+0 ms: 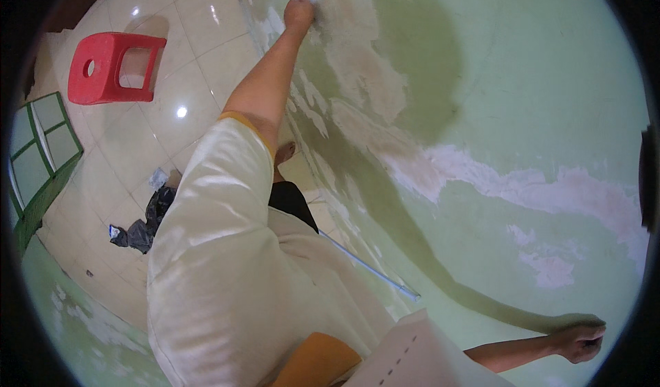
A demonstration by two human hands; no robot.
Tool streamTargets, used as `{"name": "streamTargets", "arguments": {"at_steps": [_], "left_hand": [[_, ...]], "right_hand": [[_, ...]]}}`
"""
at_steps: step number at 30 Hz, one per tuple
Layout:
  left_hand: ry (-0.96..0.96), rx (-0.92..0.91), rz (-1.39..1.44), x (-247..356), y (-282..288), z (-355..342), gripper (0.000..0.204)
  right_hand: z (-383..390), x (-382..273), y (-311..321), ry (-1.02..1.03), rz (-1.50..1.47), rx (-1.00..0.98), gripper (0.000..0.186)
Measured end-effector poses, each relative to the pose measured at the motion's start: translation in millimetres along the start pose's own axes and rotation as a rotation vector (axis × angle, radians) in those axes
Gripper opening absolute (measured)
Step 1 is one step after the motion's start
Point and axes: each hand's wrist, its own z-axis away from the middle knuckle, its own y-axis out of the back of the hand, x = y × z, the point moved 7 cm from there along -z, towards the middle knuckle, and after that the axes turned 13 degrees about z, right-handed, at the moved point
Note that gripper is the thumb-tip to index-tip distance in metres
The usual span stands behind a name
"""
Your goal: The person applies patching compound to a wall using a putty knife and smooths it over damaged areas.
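Observation:
My left hand (300,13) is stretched far out along a pale green wall (536,91). Its fingers are curled against the surface beside a whitish, rough patch of filler (371,77). Whatever lies under those fingers is hidden. Lower on the right, my right hand (579,343) is closed in a fist close to the same wall, with nothing visible in it. Between the hands, a long band of white filler (495,174) crosses the green paint, and a smaller white patch (550,266) lies nearer my right hand.
A red plastic stool (103,67) stands on the tiled floor (213,29) at left. Black plastic bags (148,225) lie near my side. A green-framed panel (45,146) is at the left edge. A thin light-blue strip (368,265) runs along the wall's foot.

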Motion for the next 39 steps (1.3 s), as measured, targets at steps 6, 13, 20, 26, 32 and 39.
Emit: {"name": "streamTargets", "arguments": {"at_steps": [6,13,20,26,32,39], "left_hand": [[-0.127,-0.021,0.065,99,-11,37,0.040],[-0.545,0.005,0.178,148,-3,52,0.031],[0.092,0.044,-0.010,-2,-6,16,0.042],[-0.531,-0.047,0.243,195,4,72,0.024],[-0.707,0.001,0.183,188,-5,73,0.025],[0.135,0.043,-0.042,-26,-4,-12,0.042]], "right_hand": [[-1,15,2,0.029,0.107,-0.019,0.031],[1,22,3,-0.029,0.048,-0.032,0.031],[0,8,-3,-0.021,0.049,-0.015,0.032],[4,17,2,0.010,0.120,-0.025,0.032],[2,12,5,-0.008,0.040,-0.022,0.031],[-5,-9,-1,-0.004,0.024,-0.028,0.030]]}}
